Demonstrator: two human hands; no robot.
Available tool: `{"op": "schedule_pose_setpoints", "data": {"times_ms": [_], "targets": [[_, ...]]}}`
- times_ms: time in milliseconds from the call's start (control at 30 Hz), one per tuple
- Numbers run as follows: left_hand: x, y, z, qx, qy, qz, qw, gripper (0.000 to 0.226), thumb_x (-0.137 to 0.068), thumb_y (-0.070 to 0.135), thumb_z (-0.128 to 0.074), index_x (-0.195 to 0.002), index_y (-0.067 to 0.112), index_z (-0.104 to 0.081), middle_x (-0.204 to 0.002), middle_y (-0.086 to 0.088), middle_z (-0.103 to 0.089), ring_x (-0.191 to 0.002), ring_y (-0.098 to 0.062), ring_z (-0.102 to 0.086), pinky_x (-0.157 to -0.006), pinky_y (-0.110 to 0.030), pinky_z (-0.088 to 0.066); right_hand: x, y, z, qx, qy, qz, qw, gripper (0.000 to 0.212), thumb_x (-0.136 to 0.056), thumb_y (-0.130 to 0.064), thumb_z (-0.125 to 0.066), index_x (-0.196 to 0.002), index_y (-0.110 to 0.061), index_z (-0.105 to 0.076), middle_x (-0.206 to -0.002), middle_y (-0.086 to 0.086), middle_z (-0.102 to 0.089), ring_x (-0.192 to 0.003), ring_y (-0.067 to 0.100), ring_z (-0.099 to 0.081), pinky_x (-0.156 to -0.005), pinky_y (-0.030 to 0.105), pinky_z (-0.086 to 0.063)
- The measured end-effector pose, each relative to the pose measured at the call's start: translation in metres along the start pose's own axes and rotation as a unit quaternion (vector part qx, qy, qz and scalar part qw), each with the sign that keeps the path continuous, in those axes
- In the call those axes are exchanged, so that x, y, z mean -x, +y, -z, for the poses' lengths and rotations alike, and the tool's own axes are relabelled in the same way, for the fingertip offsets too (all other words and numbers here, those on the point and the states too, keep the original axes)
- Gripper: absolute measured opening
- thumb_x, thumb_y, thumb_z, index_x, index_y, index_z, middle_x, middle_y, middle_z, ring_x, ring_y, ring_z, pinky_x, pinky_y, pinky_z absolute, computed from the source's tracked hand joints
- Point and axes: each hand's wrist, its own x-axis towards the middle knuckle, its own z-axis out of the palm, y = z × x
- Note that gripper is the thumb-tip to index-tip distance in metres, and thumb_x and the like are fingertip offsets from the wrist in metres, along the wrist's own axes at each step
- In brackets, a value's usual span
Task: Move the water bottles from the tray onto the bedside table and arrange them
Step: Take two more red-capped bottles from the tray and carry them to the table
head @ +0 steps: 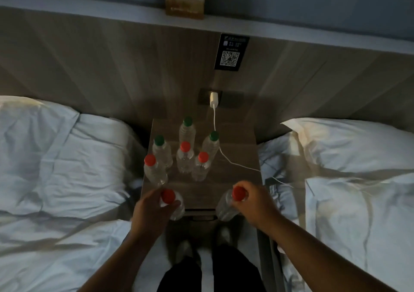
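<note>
Several clear water bottles stand upright on the wooden bedside table (237, 143): three with green caps (187, 121) at the back and three with red caps (185, 146) in front of them. My left hand (152, 208) grips a red-capped bottle (168, 195) by its neck at the table's front left edge. My right hand (251, 199) grips another red-capped bottle (238, 193) at the front right edge. No tray is in view.
A white charger (214, 99) sits in a wall socket, and its cable (226, 157) runs across the table's right side. Beds with white linen (56, 168) flank the table. A QR-code card (230, 53) hangs on the headboard panel. My feet stand below the table.
</note>
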Motion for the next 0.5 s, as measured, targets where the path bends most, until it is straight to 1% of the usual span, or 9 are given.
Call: {"op": "schedule_pose_setpoints", "data": {"times_ms": [67,100,200,267,333,433,500], "targets": [[-0.016,-0.003,-0.014,-0.014,-0.001,0.010,1.000,0.026,-0.067,0.030,-0.085,-0.086,0.030,-0.067,-0.074,0.015,-0.060,-0.073,-0.010,-0.062,-0.063,-0.021,-0.043,-0.024,0.004,-0.007,0.008,-0.004,0.005,1.000,0.029,-0.072,-0.034,-0.079,-0.095,-0.032,-0.062,-0.087,-0.009,-0.068,-0.082,0.012,-0.064,-0.078,0.039,-0.057],[-0.022,-0.004,-0.020,-0.017,-0.001,0.017,1.000,0.026,-0.066,0.031,-0.085,-0.086,0.029,-0.067,-0.074,0.013,-0.061,-0.073,-0.013,-0.063,-0.064,-0.025,-0.045,-0.034,0.006,-0.010,0.011,-0.006,0.008,1.000,0.030,-0.073,-0.034,-0.078,-0.098,-0.031,-0.062,-0.090,-0.008,-0.068,-0.084,0.013,-0.064,-0.078,0.037,-0.056],[-0.034,-0.002,-0.034,-0.012,0.017,0.038,0.999,0.029,-0.066,0.029,-0.086,-0.090,0.027,-0.071,-0.074,0.010,-0.063,-0.074,-0.017,-0.064,-0.070,-0.032,-0.051,-0.056,0.011,-0.018,-0.007,-0.008,0.003,1.000,0.032,-0.081,-0.027,-0.072,-0.111,-0.024,-0.063,-0.095,-0.005,-0.066,-0.088,0.013,-0.060,-0.078,0.028,-0.050],[-0.038,0.001,-0.040,-0.008,0.026,0.047,0.999,0.031,-0.067,0.027,-0.086,-0.095,0.026,-0.072,-0.075,0.013,-0.062,-0.077,-0.018,-0.065,-0.073,-0.033,-0.053,-0.065,0.015,-0.024,-0.032,-0.013,-0.010,0.999,0.033,-0.083,-0.024,-0.071,-0.115,-0.021,-0.062,-0.097,-0.004,-0.065,-0.092,0.014,-0.061,-0.079,0.027,-0.048],[-0.043,0.002,-0.047,-0.006,0.023,0.051,0.998,0.031,-0.068,0.026,-0.085,-0.096,0.026,-0.071,-0.074,0.018,-0.060,-0.078,-0.017,-0.065,-0.073,-0.033,-0.052,-0.073,0.019,-0.029,-0.049,-0.014,-0.013,0.999,0.033,-0.084,-0.024,-0.070,-0.116,-0.021,-0.062,-0.097,-0.005,-0.065,-0.094,0.016,-0.062,-0.080,0.030,-0.051],[-0.049,0.004,-0.053,-0.014,0.020,0.051,0.998,0.031,-0.070,0.026,-0.084,-0.098,0.026,-0.071,-0.080,0.013,-0.062,-0.081,-0.015,-0.063,-0.075,-0.032,-0.051,-0.084,0.020,-0.033,-0.050,-0.017,-0.007,0.999,0.032,-0.083,-0.021,-0.072,-0.113,-0.019,-0.063,-0.090,-0.010,-0.059,-0.087,0.013,-0.059,-0.079,0.031,-0.051],[-0.052,0.005,-0.057,-0.012,0.020,0.055,0.998,0.032,-0.070,0.026,-0.083,-0.099,0.027,-0.069,-0.085,0.012,-0.062,-0.083,-0.015,-0.063,-0.075,-0.033,-0.052,-0.090,0.018,-0.037,-0.071,-0.021,-0.001,0.997,0.030,-0.081,-0.013,-0.072,-0.110,-0.013,-0.064,-0.087,-0.012,-0.058,-0.085,0.012,-0.057,-0.080,0.033,-0.053]]}}
